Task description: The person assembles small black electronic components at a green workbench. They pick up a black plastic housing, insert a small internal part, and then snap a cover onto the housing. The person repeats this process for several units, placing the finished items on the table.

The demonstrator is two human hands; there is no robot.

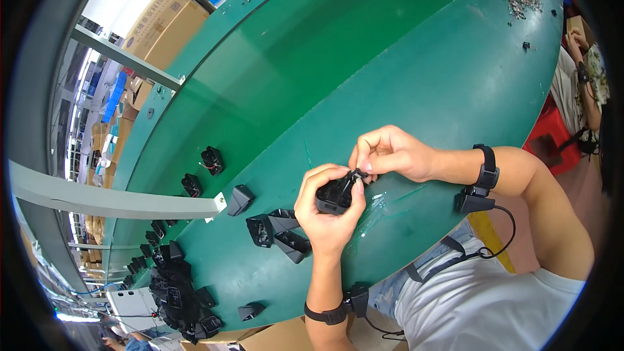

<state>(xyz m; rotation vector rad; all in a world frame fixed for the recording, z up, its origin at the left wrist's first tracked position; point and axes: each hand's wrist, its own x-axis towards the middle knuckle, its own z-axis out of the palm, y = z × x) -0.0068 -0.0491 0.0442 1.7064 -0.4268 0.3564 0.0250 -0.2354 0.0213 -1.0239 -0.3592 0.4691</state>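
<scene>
Cradling a black plastic housing point(331, 203) above the green bench point(448, 91) in the curled left hand point(331, 231); apparently pinching a small dark piece point(358, 173) at two o'clock with the right hand point(398, 156) — seemingly unfinished, with more black housings point(260, 231) at eight o'clock — perhaps undone.

This looks like a factory assembly line: a long green bench point(416, 110) runs beside a green belt point(292, 58) carrying a row of black housings point(211, 160), with heaped small parts point(521, 2), cartons point(175, 32) and another person point(590, 97) nearby.
</scene>
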